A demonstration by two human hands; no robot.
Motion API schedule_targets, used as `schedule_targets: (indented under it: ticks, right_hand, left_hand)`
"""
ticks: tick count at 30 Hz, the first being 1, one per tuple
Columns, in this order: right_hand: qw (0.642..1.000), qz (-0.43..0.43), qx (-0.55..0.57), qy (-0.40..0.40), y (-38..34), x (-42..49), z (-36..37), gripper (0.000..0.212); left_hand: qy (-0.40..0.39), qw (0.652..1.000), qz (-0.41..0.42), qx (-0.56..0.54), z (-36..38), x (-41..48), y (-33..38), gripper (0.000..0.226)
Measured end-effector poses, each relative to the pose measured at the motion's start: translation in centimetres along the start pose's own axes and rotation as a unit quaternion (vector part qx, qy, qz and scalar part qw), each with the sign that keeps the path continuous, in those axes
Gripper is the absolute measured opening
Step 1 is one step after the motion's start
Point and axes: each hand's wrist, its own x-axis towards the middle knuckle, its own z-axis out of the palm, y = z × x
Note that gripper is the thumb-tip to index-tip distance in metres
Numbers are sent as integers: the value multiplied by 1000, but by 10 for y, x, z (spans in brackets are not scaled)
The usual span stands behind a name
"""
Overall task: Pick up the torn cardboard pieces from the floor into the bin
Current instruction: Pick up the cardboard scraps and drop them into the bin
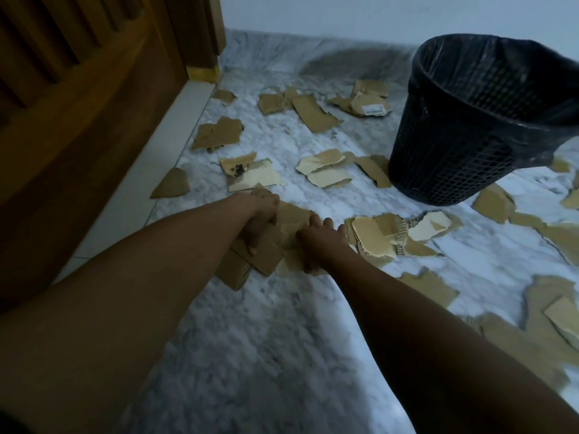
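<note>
Several torn brown cardboard pieces lie scattered over the marble floor (282, 324). A small heap of cardboard pieces (266, 252) sits in the middle of the view. My left hand (261, 214) is curled over the top of the heap, fingers closed on its pieces. My right hand (319, 239) grips the heap's right side, with a piece pinched under the fingers. A black mesh bin (470, 126) with a clear liner stands on the floor at the upper right, well beyond both hands.
A wooden door (94, 104) and a white sill (150, 170) run along the left. More cardboard lies by the bin (372, 101) and along the right edge (548, 311). A white wall closes the far side.
</note>
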Motion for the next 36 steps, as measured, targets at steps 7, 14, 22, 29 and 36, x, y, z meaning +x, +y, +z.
schedule_targets:
  ticks: [7, 14, 22, 29, 36]
  right_hand:
    - [973, 28, 207, 103, 22, -37, 22, 72]
    - [766, 274, 576, 85, 88, -42, 6, 33]
    - [895, 330, 295, 48, 94, -19, 27, 86]
    - [909, 275, 306, 71, 94, -25, 16, 69]
    - [918, 166, 357, 41, 44, -70, 31, 60]
  left_hand:
    - [57, 998, 21, -26, 18, -19, 7, 101]
    - [41, 998, -2, 42, 20, -17, 12, 94]
    - [-12, 1000, 23, -15, 8, -4, 12, 107]
    - [13, 997, -51, -50, 9, -17, 17, 132]
    - [79, 995, -53, -30, 29, -48, 28, 113]
